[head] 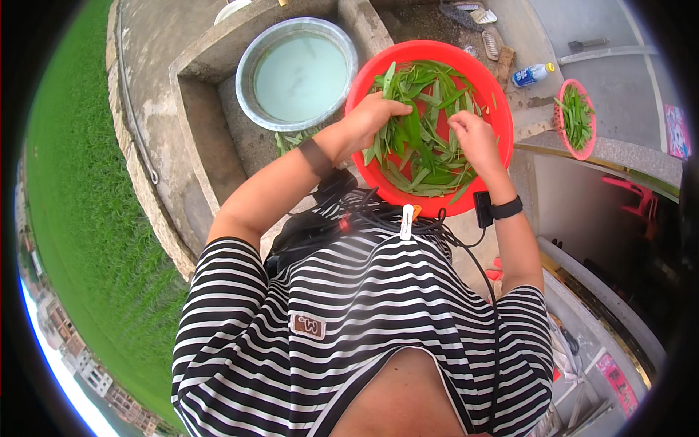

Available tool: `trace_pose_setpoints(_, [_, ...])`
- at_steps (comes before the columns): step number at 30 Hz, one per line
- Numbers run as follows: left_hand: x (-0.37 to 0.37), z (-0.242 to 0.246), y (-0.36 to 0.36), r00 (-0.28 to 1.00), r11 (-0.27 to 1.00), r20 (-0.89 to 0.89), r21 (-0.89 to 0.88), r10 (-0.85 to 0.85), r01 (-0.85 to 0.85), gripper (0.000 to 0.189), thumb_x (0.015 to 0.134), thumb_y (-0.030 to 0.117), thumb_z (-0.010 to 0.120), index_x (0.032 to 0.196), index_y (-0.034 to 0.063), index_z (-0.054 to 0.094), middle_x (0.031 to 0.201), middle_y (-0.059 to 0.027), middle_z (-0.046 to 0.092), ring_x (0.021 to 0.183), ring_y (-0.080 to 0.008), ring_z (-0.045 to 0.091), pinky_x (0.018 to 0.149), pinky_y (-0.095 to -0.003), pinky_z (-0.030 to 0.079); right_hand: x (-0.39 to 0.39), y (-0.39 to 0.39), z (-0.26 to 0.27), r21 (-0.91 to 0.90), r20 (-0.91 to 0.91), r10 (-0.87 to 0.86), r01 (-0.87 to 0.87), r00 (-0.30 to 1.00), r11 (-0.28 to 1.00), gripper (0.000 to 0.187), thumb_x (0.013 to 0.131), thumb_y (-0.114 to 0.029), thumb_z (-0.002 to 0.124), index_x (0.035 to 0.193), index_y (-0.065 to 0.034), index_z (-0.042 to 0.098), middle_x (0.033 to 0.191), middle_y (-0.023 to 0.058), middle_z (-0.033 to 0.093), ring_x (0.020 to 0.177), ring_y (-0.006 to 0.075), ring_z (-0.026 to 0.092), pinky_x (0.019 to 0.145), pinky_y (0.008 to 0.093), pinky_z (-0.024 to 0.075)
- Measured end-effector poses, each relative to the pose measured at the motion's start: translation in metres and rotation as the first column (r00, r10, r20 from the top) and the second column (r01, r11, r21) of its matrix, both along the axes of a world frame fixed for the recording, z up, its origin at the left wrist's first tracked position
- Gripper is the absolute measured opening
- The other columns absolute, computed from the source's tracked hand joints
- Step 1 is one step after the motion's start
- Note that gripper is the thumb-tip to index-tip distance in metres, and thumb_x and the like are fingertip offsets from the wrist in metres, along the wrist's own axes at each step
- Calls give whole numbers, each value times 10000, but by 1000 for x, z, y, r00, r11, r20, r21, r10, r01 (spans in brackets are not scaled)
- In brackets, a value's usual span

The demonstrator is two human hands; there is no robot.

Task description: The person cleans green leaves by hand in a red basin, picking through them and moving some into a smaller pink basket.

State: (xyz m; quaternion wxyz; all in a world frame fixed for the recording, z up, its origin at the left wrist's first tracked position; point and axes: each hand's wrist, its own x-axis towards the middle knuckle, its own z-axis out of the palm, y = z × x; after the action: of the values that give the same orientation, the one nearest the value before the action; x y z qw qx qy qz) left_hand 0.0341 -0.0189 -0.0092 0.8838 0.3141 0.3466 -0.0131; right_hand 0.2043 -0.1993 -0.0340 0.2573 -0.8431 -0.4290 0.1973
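My left hand [369, 119] grips a bunch of long-leaved greens [408, 130] over the left side of a red plastic basin [503, 104]. The thumb lies across the stems, and leaves hang down from the hand. Loose green leaves [420, 183] are spread over the basin's bottom. To the right of the bunch, my right hand [478, 141] hovers over the leaves with its fingers curled and the tips close together. Whether a small piece is pinched between them cannot be made out.
A metal basin [243, 90] of cloudy water stands in a concrete sink [203, 117] on the left, with some greens [292, 141] beneath it. On the right are a bottle with a yellow cap [531, 75], a pink basket [588, 145] of greens and a scrub brush [490, 46]. Black cables [458, 240] hang at my waist.
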Motion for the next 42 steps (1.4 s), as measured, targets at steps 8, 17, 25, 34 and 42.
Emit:
trace_pose_setpoints(8, [-7, -11, 0, 1000, 999, -2, 44, 2, -2, 241, 843, -18, 541, 1079, -54, 580, 918, -150, 658, 775, -263, 678, 677, -409, 584, -11, -6, -22, -252, 322, 374, -302, 870, 919, 143, 785, -187, 701, 861, -73, 660, 849, 109, 643, 858, 299, 624, 726, 447, 441])
trace_pose_setpoints(17, [-12, -13, -1, 995, 991, -79, 114, -56, 65, 91, 853, 45, 633, 925, -11, 634, 818, -88, 631, 672, -189, 609, 597, -350, 547, 0, -19, 12, -84, -675, -273, 296, 686, 952, 307, 914, -155, 615, 1128, 62, 577, 895, 131, 707, 620, 114, 627, 578, 222, 441])
trace_pose_setpoints(25, [-3, -24, -6, 985, 978, -134, -193, -108, 81, 194, 933, 157, 585, 977, -31, 598, 888, -126, 648, 727, -218, 640, 696, -375, 573, -25, -29, 12, 78, -687, -182, 321, 704, 944, 329, 928, -116, 601, 1213, 38, 545, 954, 137, 706, 679, 129, 637, 608, 249, 473])
trace_pose_setpoints(34, [5, -10, -15, 999, 970, 45, -244, 5, 6, 252, 924, 219, 632, 1064, 10, 613, 1002, -111, 664, 812, -207, 666, 738, -362, 587, -55, -26, 55, 290, 417, 137, -274, 899, 917, 294, 836, 2, 655, 1128, -19, 624, 843, 123, 666, 679, 247, 607, 641, 341, 466])
trace_pose_setpoints(42, [-2, -17, -3, 991, 946, 59, -295, -120, 132, 263, 923, 213, 624, 1114, 33, 606, 979, -93, 675, 831, -201, 672, 789, -378, 569, -56, -25, 59, 231, 599, 232, -443, 767, 867, 375, 795, -26, 689, 1154, 15, 588, 844, 99, 656, 686, 226, 600, 657, 351, 434])
